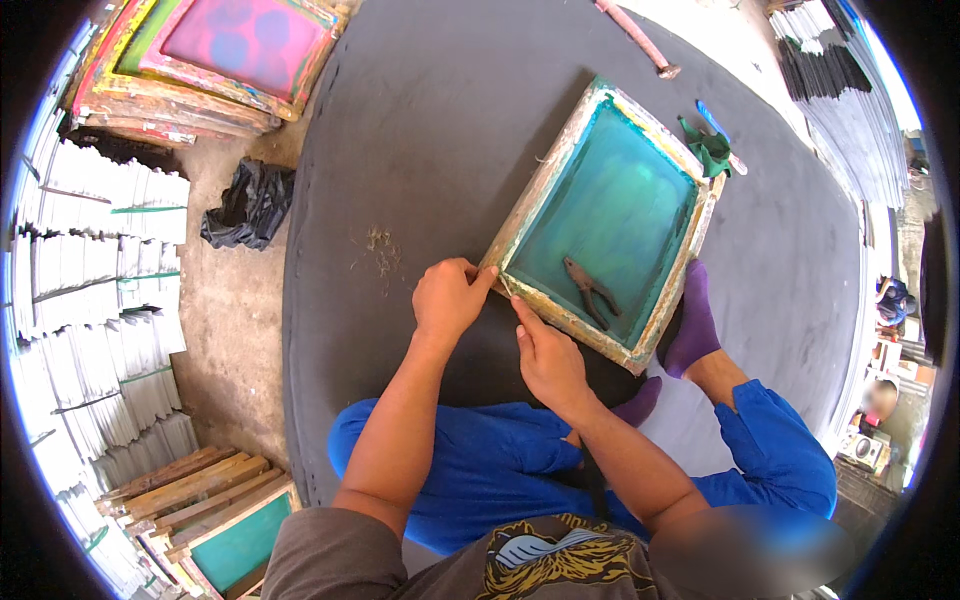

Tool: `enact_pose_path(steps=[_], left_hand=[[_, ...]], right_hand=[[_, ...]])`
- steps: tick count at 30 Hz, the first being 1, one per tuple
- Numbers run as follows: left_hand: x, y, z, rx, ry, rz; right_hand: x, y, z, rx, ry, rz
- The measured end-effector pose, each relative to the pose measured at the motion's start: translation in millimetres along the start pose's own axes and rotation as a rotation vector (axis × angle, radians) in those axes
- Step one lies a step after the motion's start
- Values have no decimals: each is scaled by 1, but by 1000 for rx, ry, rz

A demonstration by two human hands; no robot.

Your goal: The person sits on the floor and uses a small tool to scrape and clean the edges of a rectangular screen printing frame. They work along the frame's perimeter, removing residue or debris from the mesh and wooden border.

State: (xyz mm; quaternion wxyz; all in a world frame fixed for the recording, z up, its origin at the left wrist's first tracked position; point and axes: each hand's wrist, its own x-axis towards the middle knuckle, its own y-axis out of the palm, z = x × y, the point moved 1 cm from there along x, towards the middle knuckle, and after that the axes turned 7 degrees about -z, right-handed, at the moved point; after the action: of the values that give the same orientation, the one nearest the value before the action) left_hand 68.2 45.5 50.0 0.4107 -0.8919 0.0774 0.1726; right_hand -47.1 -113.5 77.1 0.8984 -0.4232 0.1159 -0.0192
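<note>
A wooden screen-printing frame (560, 165) with teal mesh lies on a dark grey mat (440, 120) in front of me. Dark pliers (590, 290) rest on the mesh near its lower edge. My left hand (450, 297) pinches the frame's near-left corner. My right hand (548, 358) presses its fingertips on the frame's near edge just right of that corner. My foot in a purple sock (693, 325) sits against the frame's right corner.
A hammer (640, 38) lies at the mat's far edge; a green rag (710, 150) and a blue tool (712, 118) lie beside the frame. A black bag (250, 203) sits on the floor. Stacked frames (215, 50) and white paper stacks (100, 260) stand left.
</note>
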Motion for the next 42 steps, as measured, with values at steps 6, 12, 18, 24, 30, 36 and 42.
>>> enact_pose_path(steps=[6, 12, 18, 24, 30, 36, 42], left_hand=[[0, 4, 5, 16, -7, -43], [-1, 2, 2, 5, -3, -43], [2, 7, 7, 21, 12, -53], [2, 7, 8, 10, 23, -51], [3, 5, 6, 12, 2, -25], [3, 2, 5, 7, -9, -8], [4, 7, 7, 19, 16, -38]], right_hand=[[17, -13, 1, 27, 22, 3], [15, -8, -5, 52, -59, -13], [9, -10, 7, 44, 47, 45], [9, -3, -3, 7, -24, 6], [7, -3, 1, 24, 13, 20], [9, -2, 4, 3, 8, 14], [14, 2, 2, 7, -18, -1]])
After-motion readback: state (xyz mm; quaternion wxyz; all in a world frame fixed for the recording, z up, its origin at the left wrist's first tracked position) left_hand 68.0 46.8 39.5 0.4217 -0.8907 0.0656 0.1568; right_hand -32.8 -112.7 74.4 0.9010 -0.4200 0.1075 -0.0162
